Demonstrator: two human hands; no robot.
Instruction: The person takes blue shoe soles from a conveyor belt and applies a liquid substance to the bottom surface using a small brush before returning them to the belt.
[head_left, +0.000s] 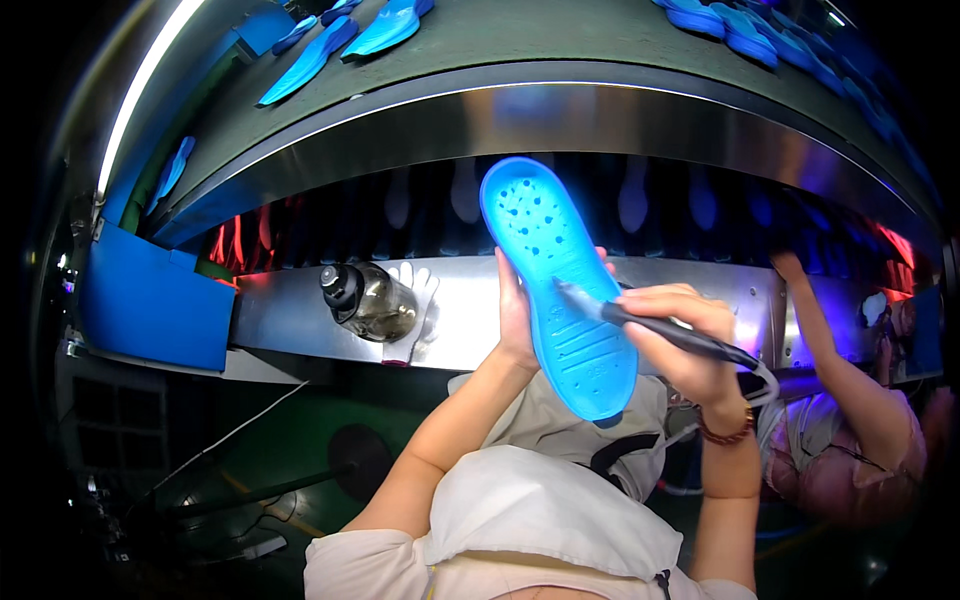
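A bright blue shoe insole (pixel 580 335) stands tilted up in front of me, its face marked by small round holes at one end and ridges lower down. My left hand (pixel 517 318) grips it from behind at the edge, with part of the fingers hidden by the insole. My right hand (pixel 690 340) is closed around a black-handled, pen-shaped tool (pixel 680 336) with a cord at its rear. The tool's pale tip reaches the middle of the insole; I cannot tell whether it touches.
A bottle (pixel 385 305) with a black cap stands by a white glove (pixel 418 300) on the metal ledge (pixel 460 310). Beyond, blue insoles (pixel 310 65) lie on a dark green belt (pixel 520 40). At right sits another person (pixel 850 430), one arm stretched toward the ledge.
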